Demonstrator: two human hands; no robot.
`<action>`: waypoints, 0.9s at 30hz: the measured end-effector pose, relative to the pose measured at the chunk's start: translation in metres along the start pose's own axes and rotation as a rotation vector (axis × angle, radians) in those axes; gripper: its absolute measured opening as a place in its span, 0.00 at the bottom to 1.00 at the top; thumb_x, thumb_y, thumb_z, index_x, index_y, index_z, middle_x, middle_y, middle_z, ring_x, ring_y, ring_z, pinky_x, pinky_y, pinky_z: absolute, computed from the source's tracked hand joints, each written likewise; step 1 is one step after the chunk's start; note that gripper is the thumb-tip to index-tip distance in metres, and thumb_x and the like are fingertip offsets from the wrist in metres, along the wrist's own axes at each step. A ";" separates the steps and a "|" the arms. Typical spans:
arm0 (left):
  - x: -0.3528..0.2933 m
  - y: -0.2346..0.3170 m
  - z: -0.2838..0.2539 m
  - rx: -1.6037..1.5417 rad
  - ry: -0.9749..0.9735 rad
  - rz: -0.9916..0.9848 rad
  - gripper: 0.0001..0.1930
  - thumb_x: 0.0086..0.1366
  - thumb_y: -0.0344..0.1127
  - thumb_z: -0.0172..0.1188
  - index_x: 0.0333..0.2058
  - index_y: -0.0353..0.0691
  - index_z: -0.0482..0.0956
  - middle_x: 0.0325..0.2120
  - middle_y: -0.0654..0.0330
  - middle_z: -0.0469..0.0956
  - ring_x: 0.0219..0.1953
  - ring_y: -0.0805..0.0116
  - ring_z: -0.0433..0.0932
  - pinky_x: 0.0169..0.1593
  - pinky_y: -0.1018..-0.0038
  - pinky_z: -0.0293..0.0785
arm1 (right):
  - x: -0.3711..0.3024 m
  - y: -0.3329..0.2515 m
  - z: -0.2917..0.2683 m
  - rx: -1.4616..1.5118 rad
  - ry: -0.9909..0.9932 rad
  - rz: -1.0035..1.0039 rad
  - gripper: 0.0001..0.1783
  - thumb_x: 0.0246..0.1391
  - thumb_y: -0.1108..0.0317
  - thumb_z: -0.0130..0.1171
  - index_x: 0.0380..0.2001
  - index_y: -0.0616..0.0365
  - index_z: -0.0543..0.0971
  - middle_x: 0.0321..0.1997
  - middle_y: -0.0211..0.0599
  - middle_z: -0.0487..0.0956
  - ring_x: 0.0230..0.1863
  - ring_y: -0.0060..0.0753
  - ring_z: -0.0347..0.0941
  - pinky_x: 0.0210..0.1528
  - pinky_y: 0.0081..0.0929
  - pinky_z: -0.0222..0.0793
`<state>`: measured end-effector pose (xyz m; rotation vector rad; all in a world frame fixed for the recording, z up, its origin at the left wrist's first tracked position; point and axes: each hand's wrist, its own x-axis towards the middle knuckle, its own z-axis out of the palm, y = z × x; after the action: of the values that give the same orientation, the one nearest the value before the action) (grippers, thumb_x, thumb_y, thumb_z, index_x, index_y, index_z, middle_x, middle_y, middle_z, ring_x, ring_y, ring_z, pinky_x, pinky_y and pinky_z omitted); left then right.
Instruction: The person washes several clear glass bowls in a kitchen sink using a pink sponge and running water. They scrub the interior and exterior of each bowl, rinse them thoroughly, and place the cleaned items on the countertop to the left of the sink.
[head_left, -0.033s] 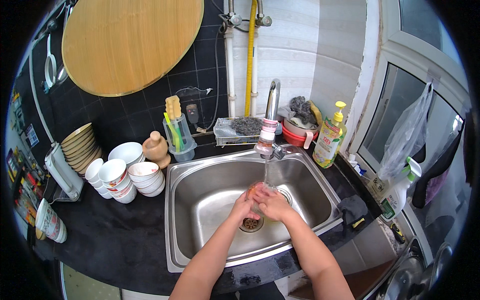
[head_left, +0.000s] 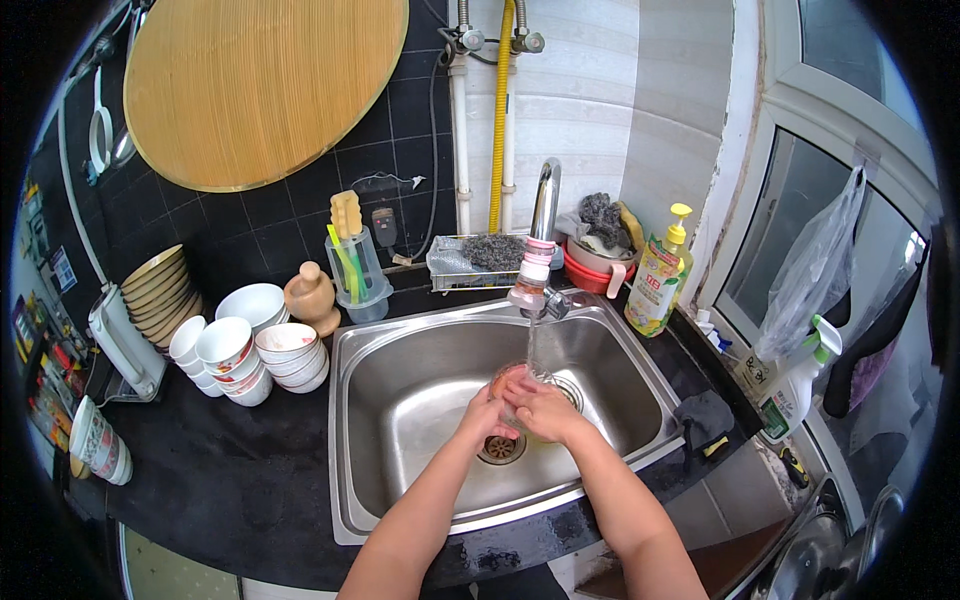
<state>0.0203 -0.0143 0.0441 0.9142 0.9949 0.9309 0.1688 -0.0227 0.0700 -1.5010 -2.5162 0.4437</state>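
Together, two hands point(head_left: 484, 414) point(head_left: 548, 410), one sink point(head_left: 395, 420), one faucet point(head_left: 546, 202)

- A kitchen, apparently a home's.
- A steel sink point(head_left: 400, 430) with a running faucet point(head_left: 547, 200) is set into a black countertop point(head_left: 240, 480).
- Stacked bowls point(head_left: 228, 345) stand left of it.
- A yellow pump bottle point(head_left: 660, 278) and scouring pads point(head_left: 493, 252) sit behind it.
- A large round wooden board point(head_left: 270, 85) hangs before dark wall tiles point(head_left: 280, 222).

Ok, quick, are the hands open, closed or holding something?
Left hand: holding a partly hidden reddish item.
Right hand: on the same item; grip can't be told.
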 end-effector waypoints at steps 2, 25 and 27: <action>-0.001 0.004 -0.003 -0.025 0.043 0.005 0.26 0.54 0.25 0.41 0.54 0.40 0.55 0.38 0.49 0.70 0.22 0.61 0.76 0.19 0.73 0.76 | 0.007 -0.001 -0.006 0.054 -0.090 -0.017 0.23 0.46 0.64 0.44 0.48 0.55 0.69 0.56 0.35 0.63 0.56 0.36 0.57 0.56 0.36 0.50; -0.003 0.003 0.005 0.071 0.040 0.242 0.30 0.50 0.20 0.40 0.55 0.44 0.50 0.43 0.51 0.65 0.28 0.60 0.75 0.19 0.71 0.76 | 0.018 0.013 -0.007 0.023 0.664 0.491 0.18 0.35 0.54 0.60 0.23 0.59 0.78 0.25 0.45 0.75 0.32 0.46 0.72 0.38 0.38 0.66; 0.000 -0.005 0.008 0.024 0.080 0.425 0.34 0.50 0.18 0.38 0.57 0.46 0.45 0.45 0.50 0.61 0.31 0.58 0.74 0.21 0.71 0.77 | 0.019 0.017 -0.003 0.190 0.473 0.607 0.22 0.38 0.51 0.58 0.24 0.62 0.78 0.26 0.49 0.77 0.28 0.44 0.74 0.32 0.36 0.68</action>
<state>0.0294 -0.0173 0.0416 1.1403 0.8953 1.3220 0.1744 0.0019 0.0671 -1.9890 -1.6008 0.3375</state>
